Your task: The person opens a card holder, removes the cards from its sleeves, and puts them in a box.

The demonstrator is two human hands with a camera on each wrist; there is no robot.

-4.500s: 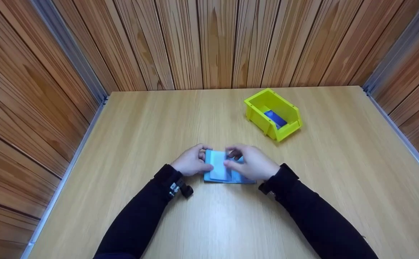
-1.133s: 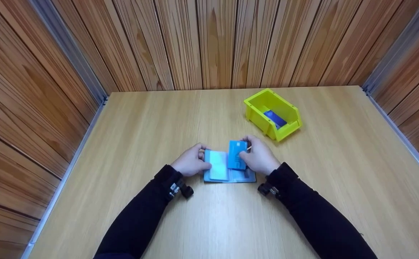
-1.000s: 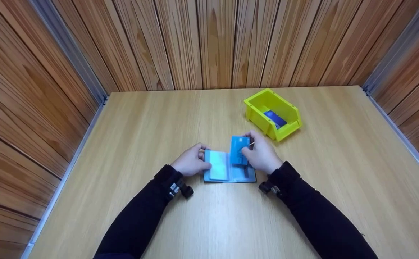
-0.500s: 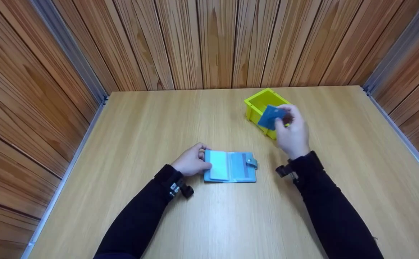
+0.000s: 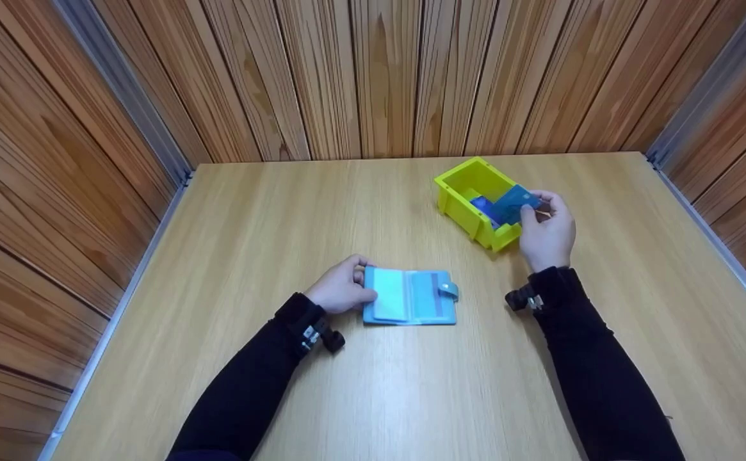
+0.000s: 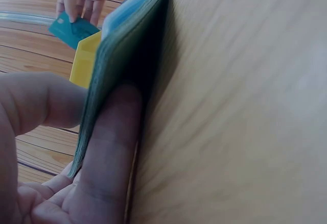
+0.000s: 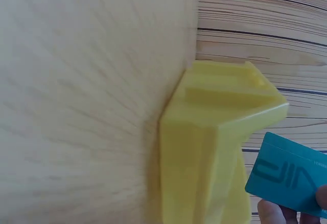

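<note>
My right hand (image 5: 549, 234) pinches a blue plastic card (image 5: 515, 203) between thumb and fingers, over the right side of a yellow bin (image 5: 469, 221). In the right wrist view the card (image 7: 288, 173) shows large "VIP" lettering beside the bin's wall. A blue card wallet (image 5: 430, 301) lies spread on the table, a snap strap on its right edge and clear sleeves inside. My left hand (image 5: 342, 286) grips the wallet's left edge, thumb on top; the left wrist view shows a finger (image 6: 110, 152) beneath the cover.
A darker blue flat item (image 5: 485, 208) lies inside the bin, partly covered by the card. The wooden table (image 5: 270, 224) meets a plank wall (image 5: 385, 77) behind the bin, with more plank walls at both sides.
The right hand has drawn the card out of the wallet's right side and carried it right and away to the bin. The left hand has stayed on the wallet.
</note>
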